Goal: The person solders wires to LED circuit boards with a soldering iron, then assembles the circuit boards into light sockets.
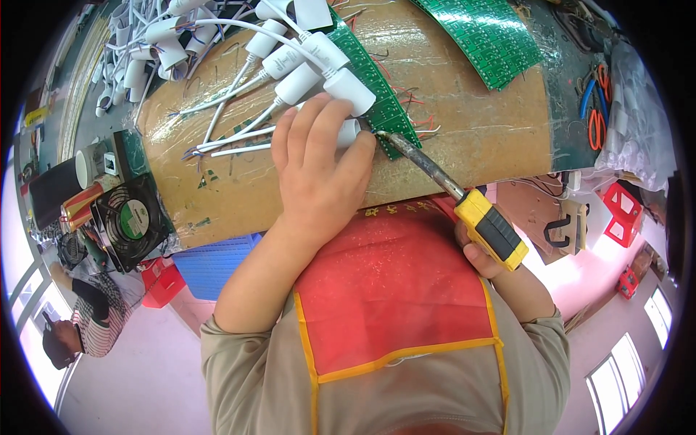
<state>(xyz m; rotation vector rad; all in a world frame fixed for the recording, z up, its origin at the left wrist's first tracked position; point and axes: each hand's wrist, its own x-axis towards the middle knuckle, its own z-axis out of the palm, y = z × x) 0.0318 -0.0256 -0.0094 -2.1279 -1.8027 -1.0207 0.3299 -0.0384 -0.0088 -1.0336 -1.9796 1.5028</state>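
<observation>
My left hand (319, 163) is closed round a white cylindrical plastic housing (349, 133) at the near end of a row. Its thumb lies beside the edge of a narrow green circuit-board panel (386, 109). In my right hand (478, 254) is a soldering iron (493, 228) with a yellow and black handle. The iron's metal tip points up and left and meets the panel's near end, close to my left thumb; whether it presses on a joint is too small to tell. Other white housings (297, 83) with white cables lie along the panel, and thin red wires stick out on its right side.
Piled housings and cables (163, 40) fill the far left. Another green panel (486, 40) lies far right, with orange-handled pliers (598, 109) and plastic bags (631, 123) beyond. A black fan (130, 221) stands left. A person (90, 315) is at the lower left.
</observation>
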